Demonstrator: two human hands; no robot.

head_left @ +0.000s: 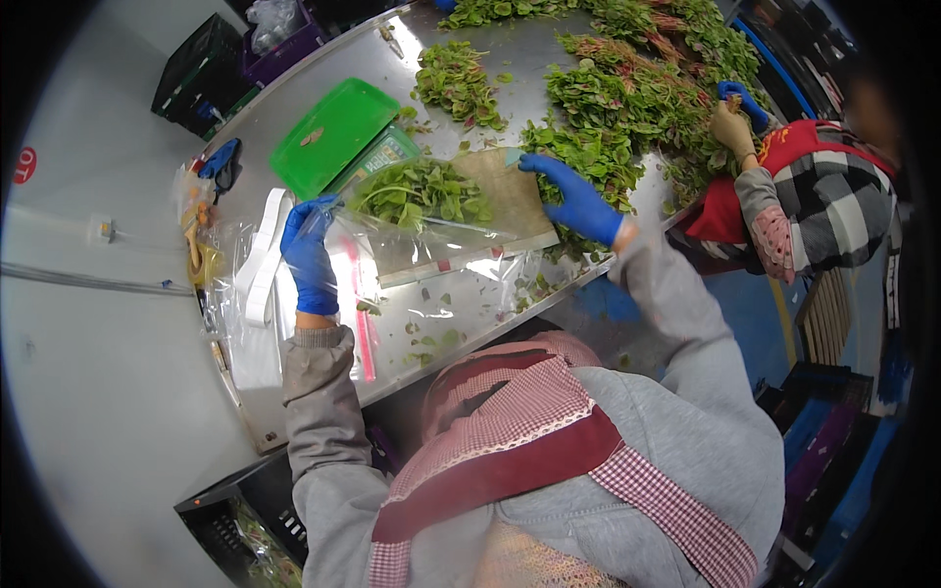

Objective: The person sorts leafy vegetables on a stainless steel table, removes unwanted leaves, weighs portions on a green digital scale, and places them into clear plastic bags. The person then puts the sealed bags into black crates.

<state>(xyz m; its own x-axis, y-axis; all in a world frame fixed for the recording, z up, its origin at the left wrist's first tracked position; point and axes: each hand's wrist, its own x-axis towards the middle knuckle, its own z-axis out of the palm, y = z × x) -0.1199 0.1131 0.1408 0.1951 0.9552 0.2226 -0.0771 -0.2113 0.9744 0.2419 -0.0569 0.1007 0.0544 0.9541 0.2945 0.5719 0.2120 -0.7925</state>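
My left hand (pixel 312 257), in a blue glove, is closed on the edge of a clear plastic bag (pixel 338 211). A bunch of leafy greens (pixel 421 193) lies under the clear film, on a flat brownish board (pixel 510 201). My right hand (pixel 583 204), also gloved in blue, is at the board's right end. Its fingers are stretched out with the thumb apart, and the fingertips reach the board's far right corner. A green plastic tray (pixel 333 132) sits just beyond the bunch, with a printed packet (pixel 387 152) partly in front of it.
Heaped greens with reddish stems (pixel 627 98) cover the far right of the metal table (pixel 412 328). A smaller pile (pixel 459 83) lies nearer the middle. White straps (pixel 265 255) and clear bags are at left. At right, another person's hands (pixel 733 122) handle greens. A black crate (pixel 245 529) stands below.
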